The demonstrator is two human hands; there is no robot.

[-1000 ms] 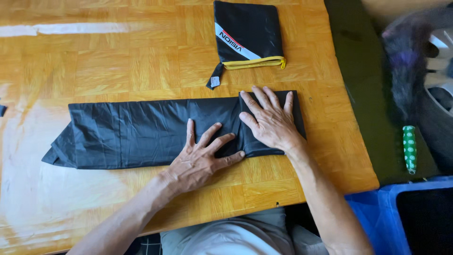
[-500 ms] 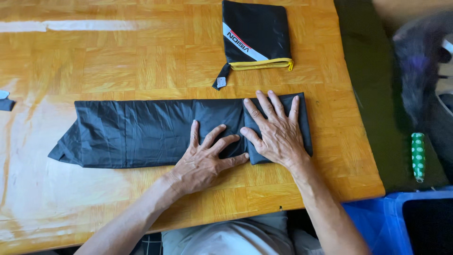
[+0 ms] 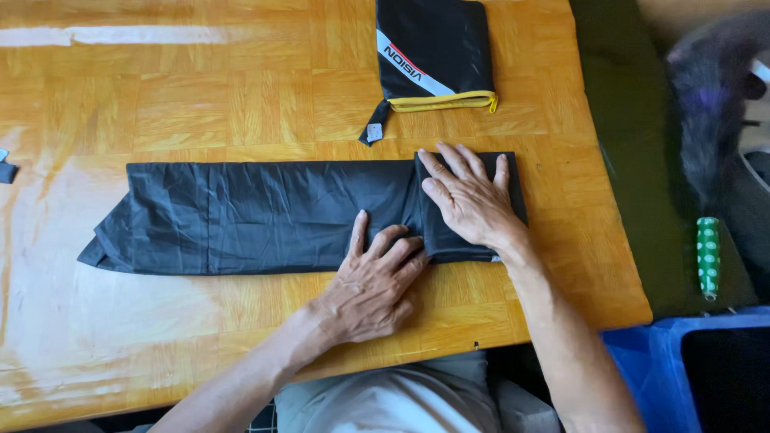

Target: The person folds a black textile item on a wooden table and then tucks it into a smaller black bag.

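Observation:
A long black fabric strip (image 3: pixel 257 215) lies flat across the wooden table (image 3: pixel 200 104), with its right end folded over into a thicker block. My right hand (image 3: pixel 467 200) presses flat on that folded block, fingers spread. My left hand (image 3: pixel 377 281) rests at the near edge of the fabric just left of the fold, its fingertips curled against the fold's edge. A black pouch (image 3: pixel 433 52) with a yellow rim, a white stripe and a small dangling strap lies beyond the fabric.
The table's right edge drops to a dark floor (image 3: pixel 634 120). A green dotted stick (image 3: pixel 707 255) lies there, beside a blurred dark furry shape (image 3: pixel 710 104). A blue container (image 3: pixel 690 369) stands at the lower right. A small dark scrap (image 3: pixel 5 170) sits at the far left.
My left hand has slid right and toward me, its fingers curling in at the fold. My right hand has stayed pressed on the folded end.

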